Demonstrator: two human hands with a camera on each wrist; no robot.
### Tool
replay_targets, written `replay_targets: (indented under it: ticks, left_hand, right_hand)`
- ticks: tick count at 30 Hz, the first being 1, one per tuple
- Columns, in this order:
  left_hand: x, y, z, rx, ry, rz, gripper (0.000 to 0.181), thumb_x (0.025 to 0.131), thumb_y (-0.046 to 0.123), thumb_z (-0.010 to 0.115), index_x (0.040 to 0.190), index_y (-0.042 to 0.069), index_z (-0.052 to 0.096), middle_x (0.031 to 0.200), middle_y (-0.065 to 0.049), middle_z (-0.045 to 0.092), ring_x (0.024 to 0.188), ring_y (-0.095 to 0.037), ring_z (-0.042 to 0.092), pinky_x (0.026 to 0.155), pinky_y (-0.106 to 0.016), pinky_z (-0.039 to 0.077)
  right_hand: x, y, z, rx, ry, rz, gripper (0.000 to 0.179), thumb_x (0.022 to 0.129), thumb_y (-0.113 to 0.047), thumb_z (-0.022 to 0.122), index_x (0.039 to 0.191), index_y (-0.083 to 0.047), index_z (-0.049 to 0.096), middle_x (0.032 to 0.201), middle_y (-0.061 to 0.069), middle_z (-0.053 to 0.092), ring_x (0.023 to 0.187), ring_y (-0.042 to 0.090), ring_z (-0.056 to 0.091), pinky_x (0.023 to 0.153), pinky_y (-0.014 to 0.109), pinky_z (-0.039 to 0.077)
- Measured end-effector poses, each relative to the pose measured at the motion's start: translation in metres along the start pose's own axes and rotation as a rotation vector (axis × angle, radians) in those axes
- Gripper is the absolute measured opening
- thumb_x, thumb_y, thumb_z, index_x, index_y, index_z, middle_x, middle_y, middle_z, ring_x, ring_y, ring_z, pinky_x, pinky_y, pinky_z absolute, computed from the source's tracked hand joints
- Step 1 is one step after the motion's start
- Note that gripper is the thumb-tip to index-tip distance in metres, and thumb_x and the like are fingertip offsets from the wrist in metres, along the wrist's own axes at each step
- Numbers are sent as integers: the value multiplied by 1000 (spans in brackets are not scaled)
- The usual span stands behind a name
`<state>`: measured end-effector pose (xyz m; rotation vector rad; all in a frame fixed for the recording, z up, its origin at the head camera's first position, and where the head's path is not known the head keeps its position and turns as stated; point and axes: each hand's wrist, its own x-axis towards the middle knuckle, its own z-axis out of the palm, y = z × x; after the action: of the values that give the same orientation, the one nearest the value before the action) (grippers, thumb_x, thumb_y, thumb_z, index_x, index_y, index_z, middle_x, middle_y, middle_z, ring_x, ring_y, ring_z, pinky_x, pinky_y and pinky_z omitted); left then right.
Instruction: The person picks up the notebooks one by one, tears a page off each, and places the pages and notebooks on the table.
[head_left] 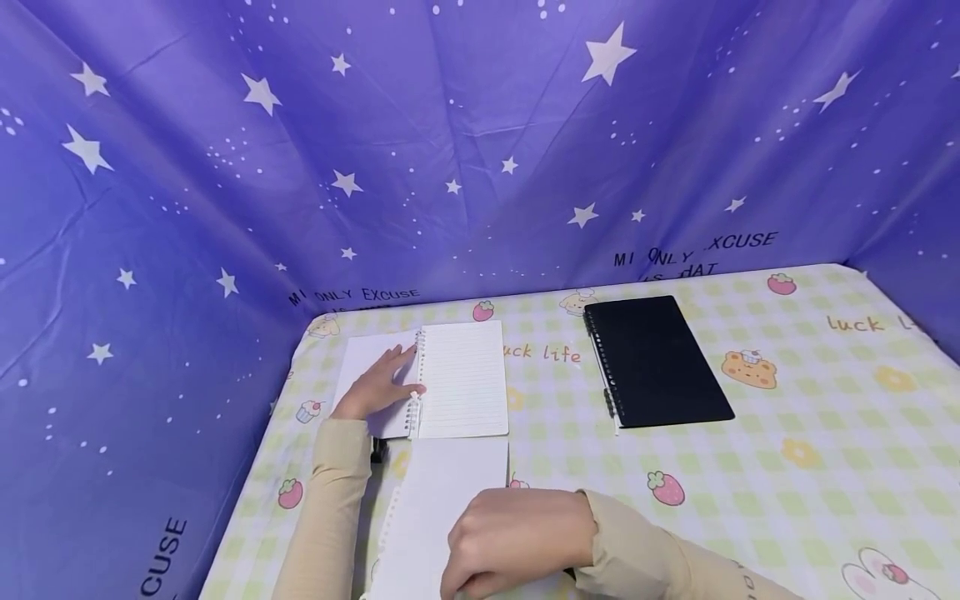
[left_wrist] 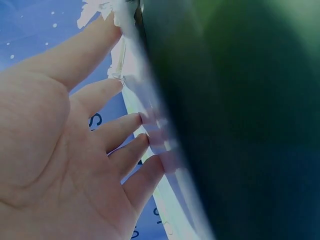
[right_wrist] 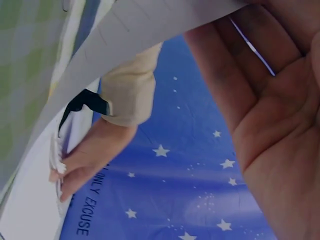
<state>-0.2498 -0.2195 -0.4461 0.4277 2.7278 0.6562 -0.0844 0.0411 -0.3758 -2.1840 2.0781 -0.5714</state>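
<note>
An opened ring-bound notebook (head_left: 463, 379) with lined pages lies at the left of the table. My left hand (head_left: 382, 382) rests on its left-hand side, fingers spread and nearly straight, the thumb at the white rings (head_left: 412, 408). In the left wrist view my left hand (left_wrist: 95, 135) touches the paper with its fingertips. Nearer to me is a white sheet (head_left: 427, 508) with punched holes along its left edge. My right hand (head_left: 517, 533) grips this sheet near its front part, fingers curled; the fingertips are mostly hidden. The right wrist view shows the sheet (right_wrist: 135, 25) bending away from my right hand (right_wrist: 280, 115).
A black-covered ring binder (head_left: 660, 362) lies shut at the back middle of the checked tablecloth (head_left: 810, 492). A purple curtain with stars (head_left: 465, 150) hangs behind and beside the table. Dark wrist gear (head_left: 380, 451) shows by the left sleeve.
</note>
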Motion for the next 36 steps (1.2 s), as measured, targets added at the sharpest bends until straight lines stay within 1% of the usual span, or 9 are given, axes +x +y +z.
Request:
replay_targets:
  ticks: [5,10,13,18,21,27,31,34,36]
  left_hand:
    - [1,-2,1,-4,20,1,82,94,36,68,157,6,25,161,-28,15,149,-46,11,118,-64,16]
    - [2,-2,4,10,69,-20,85,92,39,70,156,2,27,160,-26,21,149,-43,19,120,-59,20]
    - [1,-2,7,-21,148,-35,81,91,40,71,153,2,35,157,-23,33,146,-41,29,119,-55,25]
    - [-4,1,7,-86,324,-25,51,93,34,70,134,5,61,135,-17,61,126,-37,56,108,-52,42]
    - [-11,7,3,-82,378,1,38,94,30,69,123,6,68,121,-15,70,112,-34,65,98,-50,50]
    - [-31,22,-6,-81,436,82,26,96,21,66,114,4,71,105,-11,74,97,-27,69,88,-44,55]
    - [-50,32,-12,-130,471,138,20,97,20,66,110,7,72,96,-6,74,88,-21,71,84,-40,57]
    - [-64,39,-18,-209,478,189,17,98,22,65,107,10,73,95,-4,75,84,-17,71,80,-36,58]
    - [-72,44,-24,-279,461,227,17,99,24,63,106,13,74,94,-3,75,81,-16,72,75,-33,58]
  right_hand:
    - [-3,-2,-10,-20,2,-5,21,95,-13,64,93,-30,75,78,-22,64,73,-16,50,69,-2,36]
    - [-7,0,-18,-36,69,-8,20,96,-11,63,99,-26,76,89,-21,70,83,-14,58,78,-2,38]
    - [-9,2,-20,-18,132,8,19,96,-9,63,100,-23,76,93,-19,71,87,-12,60,82,-1,40]
    - [-11,5,-24,-47,273,68,15,97,-12,64,102,-20,76,97,-15,72,93,-8,63,88,4,44]
    - [-12,5,-27,-63,361,98,13,97,-14,65,101,-19,75,95,-13,72,91,-6,64,87,5,46]
    - [-16,6,-34,-103,468,99,14,94,-9,67,104,-16,74,97,-10,73,91,-2,66,87,8,48]
    - [-18,6,-37,-64,537,114,17,92,-6,69,107,-13,74,99,-7,74,94,1,67,88,9,49]
    - [-20,7,-39,-32,605,126,19,90,-2,70,107,-10,75,100,-5,74,95,2,68,87,10,50]
    - [-21,8,-41,-30,653,126,20,88,1,71,106,-9,75,100,-4,75,93,3,69,86,11,51]
